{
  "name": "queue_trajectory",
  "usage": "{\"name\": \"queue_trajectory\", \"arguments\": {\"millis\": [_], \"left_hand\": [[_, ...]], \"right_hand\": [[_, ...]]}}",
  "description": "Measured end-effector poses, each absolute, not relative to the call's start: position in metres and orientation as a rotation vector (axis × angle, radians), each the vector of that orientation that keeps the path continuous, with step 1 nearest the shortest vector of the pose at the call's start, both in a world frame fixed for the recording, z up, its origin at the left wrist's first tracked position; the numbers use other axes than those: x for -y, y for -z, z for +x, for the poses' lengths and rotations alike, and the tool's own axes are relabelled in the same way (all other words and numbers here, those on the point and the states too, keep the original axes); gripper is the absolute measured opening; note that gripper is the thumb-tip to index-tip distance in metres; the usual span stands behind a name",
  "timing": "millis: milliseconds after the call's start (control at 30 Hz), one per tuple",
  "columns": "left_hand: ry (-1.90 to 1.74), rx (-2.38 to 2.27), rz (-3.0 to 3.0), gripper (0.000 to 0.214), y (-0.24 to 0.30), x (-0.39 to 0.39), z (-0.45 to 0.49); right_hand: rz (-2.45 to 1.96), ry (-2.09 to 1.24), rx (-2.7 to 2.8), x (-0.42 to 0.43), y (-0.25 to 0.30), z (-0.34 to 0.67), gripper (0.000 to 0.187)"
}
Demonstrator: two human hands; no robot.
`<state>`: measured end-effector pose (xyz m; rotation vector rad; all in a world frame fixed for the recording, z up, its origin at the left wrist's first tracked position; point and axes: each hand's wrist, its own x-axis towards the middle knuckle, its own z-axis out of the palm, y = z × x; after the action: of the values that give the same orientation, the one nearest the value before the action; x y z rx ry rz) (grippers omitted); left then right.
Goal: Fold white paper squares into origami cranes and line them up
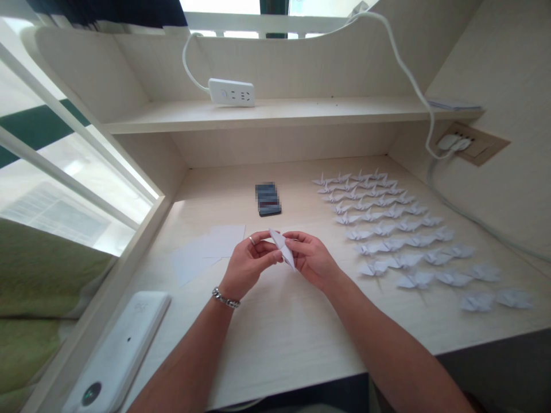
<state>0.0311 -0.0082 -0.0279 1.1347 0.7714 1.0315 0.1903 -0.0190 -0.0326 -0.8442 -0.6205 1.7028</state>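
Between both hands, above the middle of the desk, is a folded piece of white paper (pixel 282 249), narrow and pointed at both ends. My left hand (pixel 253 258), with a ring and a chain bracelet, pinches its left side between thumb and fingers. My right hand (pixel 310 257) grips its right side in the same way. Flat white paper sheets (pixel 224 241) lie overlapping just left of my left hand. Rows of white origami cranes (pixel 394 212) stand on the desk to the right of my right hand.
A phone-like dark object (pixel 269 199), partly pixelated, lies beyond my hands. At the lower left is a long white device (pixel 124 344) with a round dark button. On the shelf (pixel 301 112) sits a white power strip (pixel 231 93). Its cable (pixel 408 71) hangs towards a wall socket (pixel 476 143).
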Motion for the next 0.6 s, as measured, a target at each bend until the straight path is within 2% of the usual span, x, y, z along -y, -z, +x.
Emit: {"name": "queue_trajectory", "arguments": {"millis": [600], "left_hand": [[-1.049,-0.778,1.159,0.041,0.0260,0.0088,0.0293]], "right_hand": [[-0.811,-1.716,0.594,0.0184,0.0347,0.1888,0.025]]}}
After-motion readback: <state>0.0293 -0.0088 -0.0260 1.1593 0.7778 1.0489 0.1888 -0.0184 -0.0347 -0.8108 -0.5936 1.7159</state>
